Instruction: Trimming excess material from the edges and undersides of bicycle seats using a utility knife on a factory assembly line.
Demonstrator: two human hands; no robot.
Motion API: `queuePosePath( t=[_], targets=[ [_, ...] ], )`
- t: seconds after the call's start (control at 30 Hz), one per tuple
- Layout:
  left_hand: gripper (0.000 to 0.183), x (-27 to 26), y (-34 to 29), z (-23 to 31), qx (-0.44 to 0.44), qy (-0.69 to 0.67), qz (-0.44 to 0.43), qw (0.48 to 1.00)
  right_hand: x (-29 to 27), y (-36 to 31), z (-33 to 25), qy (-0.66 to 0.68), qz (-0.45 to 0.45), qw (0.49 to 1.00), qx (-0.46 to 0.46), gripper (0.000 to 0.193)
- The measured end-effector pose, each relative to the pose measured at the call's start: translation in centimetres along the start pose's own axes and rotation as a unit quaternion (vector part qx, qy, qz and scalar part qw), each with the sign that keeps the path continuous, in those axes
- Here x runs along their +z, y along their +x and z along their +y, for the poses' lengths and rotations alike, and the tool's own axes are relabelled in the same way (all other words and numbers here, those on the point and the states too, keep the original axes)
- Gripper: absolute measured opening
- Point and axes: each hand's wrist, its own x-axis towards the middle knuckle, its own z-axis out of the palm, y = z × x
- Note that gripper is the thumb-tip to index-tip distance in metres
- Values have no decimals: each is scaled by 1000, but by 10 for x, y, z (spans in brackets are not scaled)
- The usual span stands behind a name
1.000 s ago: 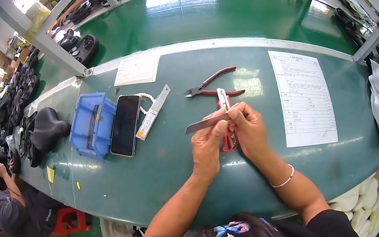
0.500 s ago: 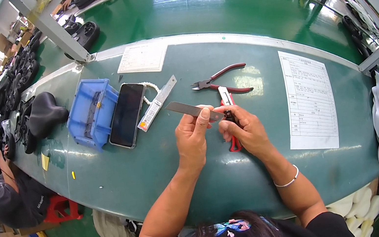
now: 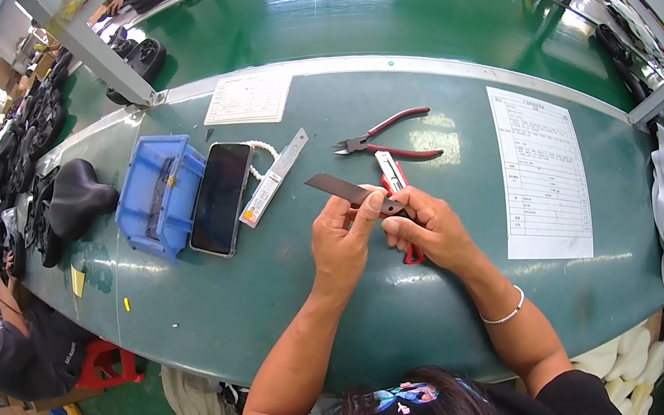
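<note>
My left hand (image 3: 343, 240) is closed, pinching a long dark knife blade (image 3: 336, 186) between thumb and fingers. The blade points to the upper left, and its holed end lies at my right fingertips. My right hand (image 3: 438, 232) is closed too, with a small black part at its fingers beside the blade's end; much of that part is hidden. On the table beneath my hands lies a red and white utility knife (image 3: 389, 169), partly covered by the right fingers. Cutting pliers (image 3: 357, 144) with dark red handles lie open just beyond it.
Left of my hands are a white blade case (image 3: 268, 190), a phone (image 3: 220, 201) with a beaded strap, and a blue bin (image 3: 148, 239) holding dark strips. Printed sheets (image 3: 542, 174) lie right and far left. A black saddle (image 3: 79, 198) stands at the table's left edge; people work nearby.
The blade has shifted slightly right and tilted more steeply. My left hand has come closer to the right, and the blade's holed end now shows more clearly between them.
</note>
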Motion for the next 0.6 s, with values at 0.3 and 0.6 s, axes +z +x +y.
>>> queuePosePath(
  t=[0.3,0.6],
  targets=[
    [22,-6,3,-1,0,3,-22,1000,-1,-1,-2,-32,-18,999,-34,25],
    [25,-6,4,5,-24,5,-34,999,-5,0,1,-66,-37,996,-42,28]
  ],
)
